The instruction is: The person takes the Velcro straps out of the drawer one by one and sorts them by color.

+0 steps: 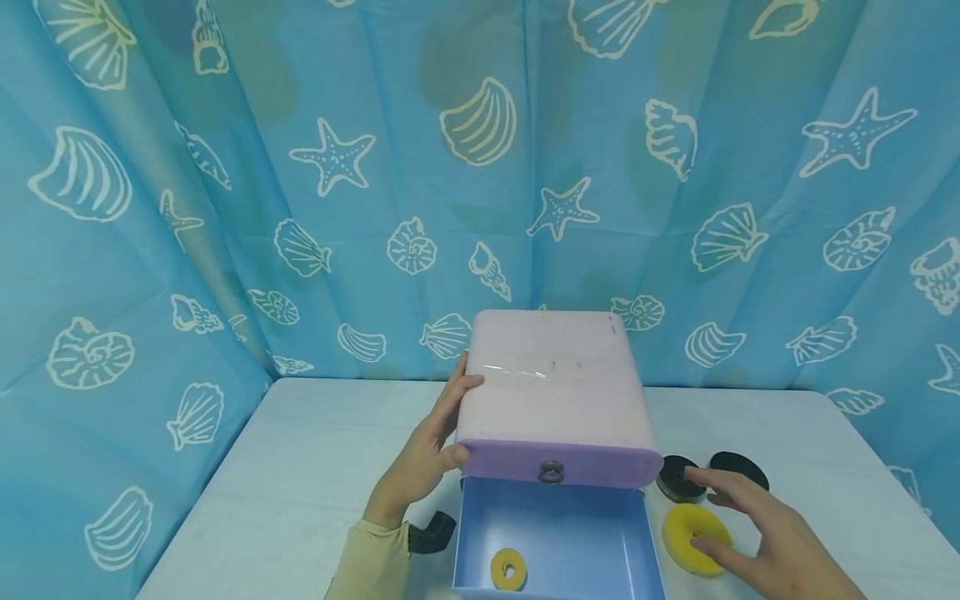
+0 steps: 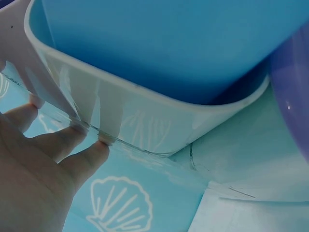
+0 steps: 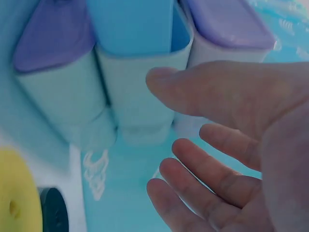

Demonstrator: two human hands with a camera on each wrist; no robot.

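A pale pink drawer unit (image 1: 555,383) with purple fronts stands on the table. From its front a blue drawer (image 1: 570,533) is pulled out, and a small yellow ring (image 1: 498,570) lies inside. Against the unit's left side rests my left hand (image 1: 415,468), fingers extended and thumb by the front edge; the left wrist view shows its fingertips touching the wall. My right hand (image 1: 780,533) hovers to the right with fingers spread, holding nothing, over a thick yellow disc (image 1: 678,542). In the right wrist view, the open drawer sits between two purple-fronted ones (image 3: 58,38).
Two black discs, one nearer (image 1: 677,482) and one farther right (image 1: 742,467), lie beside the unit. A black angled piece (image 1: 432,533) lies by my left sleeve (image 1: 371,558). A blue shell-print curtain (image 1: 420,200) hangs behind the white table (image 1: 300,467).
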